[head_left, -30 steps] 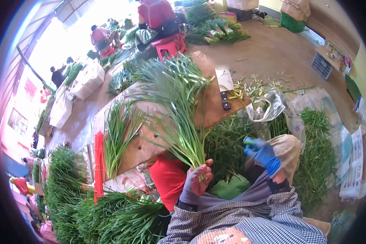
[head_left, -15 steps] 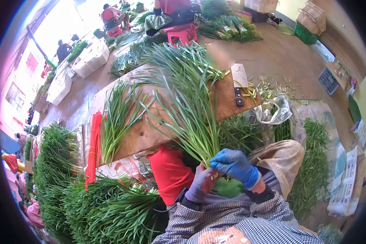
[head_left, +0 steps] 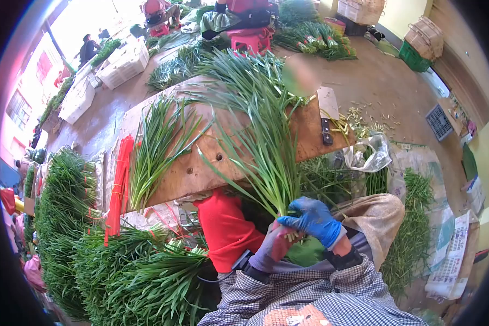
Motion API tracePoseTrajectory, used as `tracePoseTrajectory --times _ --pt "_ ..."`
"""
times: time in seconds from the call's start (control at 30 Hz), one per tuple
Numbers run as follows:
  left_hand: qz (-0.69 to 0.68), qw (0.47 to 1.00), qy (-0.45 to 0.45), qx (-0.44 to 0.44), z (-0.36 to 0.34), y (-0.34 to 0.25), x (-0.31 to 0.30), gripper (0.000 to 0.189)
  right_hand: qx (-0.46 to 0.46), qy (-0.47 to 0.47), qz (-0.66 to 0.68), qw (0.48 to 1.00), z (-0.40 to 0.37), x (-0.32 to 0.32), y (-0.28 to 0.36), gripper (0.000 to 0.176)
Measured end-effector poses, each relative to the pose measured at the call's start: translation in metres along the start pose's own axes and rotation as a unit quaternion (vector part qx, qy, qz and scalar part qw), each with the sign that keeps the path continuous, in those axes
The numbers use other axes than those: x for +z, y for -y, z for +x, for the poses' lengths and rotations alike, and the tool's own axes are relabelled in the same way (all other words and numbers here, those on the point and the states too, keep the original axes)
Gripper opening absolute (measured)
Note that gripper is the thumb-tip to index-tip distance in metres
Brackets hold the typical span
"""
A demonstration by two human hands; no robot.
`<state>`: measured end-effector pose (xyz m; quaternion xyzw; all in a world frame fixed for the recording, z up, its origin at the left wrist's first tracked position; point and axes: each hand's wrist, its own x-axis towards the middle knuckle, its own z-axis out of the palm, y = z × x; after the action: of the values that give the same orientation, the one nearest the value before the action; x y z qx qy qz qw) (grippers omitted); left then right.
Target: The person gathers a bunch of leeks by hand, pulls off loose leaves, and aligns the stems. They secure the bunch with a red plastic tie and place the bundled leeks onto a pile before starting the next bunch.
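Clamping bunch (head_left: 270, 157) base in closed left fingers (head_left: 280, 234); right fingers (head_left: 301, 211) pinching the same stems just above, leaves stretching away over desk (head_left: 201, 175).

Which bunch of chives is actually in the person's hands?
The tall fanned bunch, its stems pinched between left hand and blue-gloved right hand; the smaller bunch lies loose on the wooden board.

chives (head_left: 266, 149) | long thin green blades, pale at stem ends | one bunch, gathered tight at base, tips fanned wide | stood upright, leaning away | base gripped in left hand (head_left: 274, 245), right hand (head_left: 312, 220) over it
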<state>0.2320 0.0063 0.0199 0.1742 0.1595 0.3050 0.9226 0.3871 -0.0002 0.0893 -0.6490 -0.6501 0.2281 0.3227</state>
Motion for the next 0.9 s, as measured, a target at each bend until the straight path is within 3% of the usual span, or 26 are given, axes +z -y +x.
tracePoseTrajectory --times 0.03,0.1,0.17,0.23,0.33,0.4,0.5,0.57,0.63,0.7,0.77,0.8,0.83,0.9 --pt "0.000 1.000 0.000 -0.001 0.004 0.006 -0.007 0.031 0.004 0.008 -0.066 0.998 0.003 0.002 0.003 0.031" --pt "0.154 0.986 -0.043 -0.035 0.013 0.012 -0.015 0.033 0.009 0.014 -0.131 0.991 0.005 0.006 0.002 0.033" --pt "0.148 0.987 -0.060 -0.019 0.011 0.010 -0.004 0.034 0.002 0.008 -0.107 0.994 0.008 0.013 -0.005 0.040" --pt "0.082 0.990 -0.113 -0.035 0.007 0.003 0.007 0.034 0.011 0.037 -0.094 0.995 0.008 0.014 -0.005 0.037" --pt "0.094 0.984 -0.142 -0.058 0.005 -0.004 0.015 0.032 -0.053 0.015 -0.074 0.996 0.005 0.014 -0.006 0.026" --pt "0.113 0.983 -0.124 -0.074 0.001 -0.009 0.014 0.030 0.060 0.031 0.214 0.975 -0.001 0.005 -0.001 0.024" --pt "0.116 0.983 -0.113 -0.091 -0.001 -0.017 0.022 0.027 0.117 -0.034 0.285 0.951 -0.008 -0.008 -0.001 0.022" --pt "0.097 0.984 -0.120 -0.094 -0.001 -0.020 0.029 0.028 0.074 -0.070 0.253 0.962 -0.013 -0.014 -0.011 0.024" --pt "-0.061 0.993 -0.066 -0.082 -0.001 -0.023 0.033 0.030 0.197 -0.136 0.391 0.889 -0.015 -0.041 0.005 0.023" --pt "-0.072 0.992 -0.063 -0.087 -0.001 -0.023 0.033 0.031 0.211 -0.142 0.411 0.875 -0.016 -0.048 0.003 0.015" --pt "-0.084 0.990 -0.060 -0.091 -0.001 -0.023 0.033 0.031 0.116 -0.106 0.322 0.934 -0.014 -0.048 0.005 0.006" --pt "-0.014 0.992 -0.085 -0.088 -0.001 -0.020 0.033 0.030 0.019 -0.110 0.221 0.969 -0.009 -0.042 0.011 0.007" --pt "0.056 0.989 -0.109 -0.085 -0.002 -0.018 0.033 0.029 0.019 -0.111 0.221 0.969 -0.007 -0.035 0.014 0.007" --pt "0.055 0.993 -0.077 -0.070 -0.002 -0.011 0.021 0.028 -0.049 -0.040 0.074 0.995 -0.002 -0.014 0.011 0.013"
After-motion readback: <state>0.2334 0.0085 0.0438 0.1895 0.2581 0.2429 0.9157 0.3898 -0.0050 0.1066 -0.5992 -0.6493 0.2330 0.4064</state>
